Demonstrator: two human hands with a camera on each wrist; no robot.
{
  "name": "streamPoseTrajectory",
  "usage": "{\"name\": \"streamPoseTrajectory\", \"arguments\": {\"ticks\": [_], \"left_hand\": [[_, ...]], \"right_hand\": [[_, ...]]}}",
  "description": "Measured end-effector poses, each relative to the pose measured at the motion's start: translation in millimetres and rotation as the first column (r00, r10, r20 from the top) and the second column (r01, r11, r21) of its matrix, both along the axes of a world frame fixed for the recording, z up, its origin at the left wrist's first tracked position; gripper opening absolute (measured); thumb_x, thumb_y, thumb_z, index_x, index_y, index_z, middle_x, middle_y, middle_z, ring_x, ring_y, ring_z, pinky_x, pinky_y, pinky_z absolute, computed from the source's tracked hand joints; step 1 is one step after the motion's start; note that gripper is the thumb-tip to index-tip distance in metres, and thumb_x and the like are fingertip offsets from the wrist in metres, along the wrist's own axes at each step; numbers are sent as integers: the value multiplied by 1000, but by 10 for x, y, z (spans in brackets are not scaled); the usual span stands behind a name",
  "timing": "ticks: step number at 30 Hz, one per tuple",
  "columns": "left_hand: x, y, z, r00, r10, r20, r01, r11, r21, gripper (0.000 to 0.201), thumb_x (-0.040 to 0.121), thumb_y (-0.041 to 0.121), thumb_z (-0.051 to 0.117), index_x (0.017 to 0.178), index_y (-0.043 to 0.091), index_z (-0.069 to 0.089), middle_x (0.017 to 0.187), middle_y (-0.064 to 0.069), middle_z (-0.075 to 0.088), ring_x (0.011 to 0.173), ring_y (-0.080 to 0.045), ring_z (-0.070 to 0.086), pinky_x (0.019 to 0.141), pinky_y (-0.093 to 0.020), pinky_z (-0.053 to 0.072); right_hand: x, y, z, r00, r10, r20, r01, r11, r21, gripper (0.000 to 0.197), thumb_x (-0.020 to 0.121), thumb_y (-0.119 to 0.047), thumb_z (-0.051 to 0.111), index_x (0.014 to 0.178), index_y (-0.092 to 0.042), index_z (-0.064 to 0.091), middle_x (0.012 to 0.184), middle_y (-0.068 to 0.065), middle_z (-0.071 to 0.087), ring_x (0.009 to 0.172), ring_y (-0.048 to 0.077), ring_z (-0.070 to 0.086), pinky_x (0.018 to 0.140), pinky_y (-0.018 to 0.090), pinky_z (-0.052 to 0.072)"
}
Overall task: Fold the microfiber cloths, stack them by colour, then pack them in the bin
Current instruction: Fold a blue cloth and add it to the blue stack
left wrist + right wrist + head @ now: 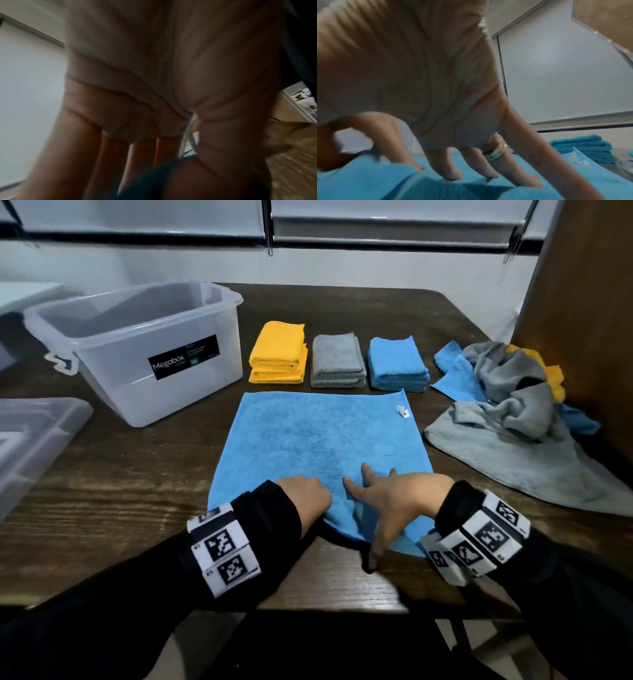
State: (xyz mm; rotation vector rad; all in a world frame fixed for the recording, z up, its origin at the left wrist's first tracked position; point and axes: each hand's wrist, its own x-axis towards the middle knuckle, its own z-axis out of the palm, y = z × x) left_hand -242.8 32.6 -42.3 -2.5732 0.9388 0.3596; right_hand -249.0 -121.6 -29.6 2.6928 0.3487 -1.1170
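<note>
Right hand [394, 501] is spread flat, straight fingers [453, 173] pressing the near edge of the flat square blue microfiber cloth [318, 440], thumb hooked over the front lip of the dark wood worktop [137, 474]. Left hand [305, 494] sits just beside it on that same edge — fingers look curled under, but whether its grip has actually pinched the cloth I can't tell. The cloth runs away from both hands toward the folded blue stack [399, 364], so I'd guess the fold goes near edge to far edge. Clear plastic bin [137, 350] is far left.
</note>
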Motion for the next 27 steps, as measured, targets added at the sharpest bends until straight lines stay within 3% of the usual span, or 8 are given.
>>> {"name": "streamPoseTrajectory", "arguments": {"ticks": [5,8,10,13,15,17,22,27], "left_hand": [[334,184,20,997,79,-3,-76,941,-330,17,92,20,42,99,9,52,108,-16,60,101,-35,58,76,-36,43],[443,294,-10,992,106,-65,-119,955,-273,18,89,26,49,97,11,48,106,-15,59,98,-34,58,71,-34,41],[476,368,22,992,120,-45,-126,981,-148,25,83,27,57,102,14,48,107,-10,58,98,-32,59,68,-32,41],[536,490,164,988,155,19,-152,983,-100,23,80,22,60,101,20,50,107,-4,58,101,-28,59,67,-30,40],[607,590,312,983,179,37,-167,961,-221,10,81,18,56,87,24,53,101,-1,63,99,-26,60,67,-27,40],[708,710,417,983,183,-31,-183,929,-321,12,80,14,54,74,23,56,81,3,64,88,-23,60,67,-28,44],[870,985,486,938,150,-312,-210,963,-170,28,78,9,60,68,34,54,69,15,55,78,-12,56,74,-26,47],[931,1240,554,830,210,-517,-360,910,-208,22,65,19,64,84,14,76,74,4,71,65,-4,61,63,-22,49]], "right_hand": [[33,-11,-63,1000,-2,30,2,1000,7,113,83,-47,68,151,-26,-19,157,20,-21,141,45,24,115,47,22],[51,-24,-55,995,17,103,-22,998,50,80,95,-17,49,155,-27,-3,160,17,-5,131,39,42,106,44,36],[89,-94,-19,986,34,162,-45,997,66,61,94,-9,43,151,-21,23,154,16,24,126,34,46,99,44,44],[184,-295,98,965,17,263,-40,996,81,22,93,-15,47,109,-14,62,109,12,61,104,31,58,84,42,49],[245,-493,212,943,-26,331,-14,993,118,19,91,-20,53,74,-15,57,80,5,57,81,25,57,70,36,46],[281,-698,320,934,-61,351,-3,984,180,21,89,-20,59,70,-12,55,70,1,52,68,17,49,63,32,39],[274,-1067,444,974,-204,96,145,893,425,17,85,-8,63,74,-17,72,69,-6,61,64,6,54,67,27,44],[253,-1173,399,937,-284,-205,350,761,547,11,71,-17,66,76,-16,76,85,8,74,79,21,69,73,36,54]]}}
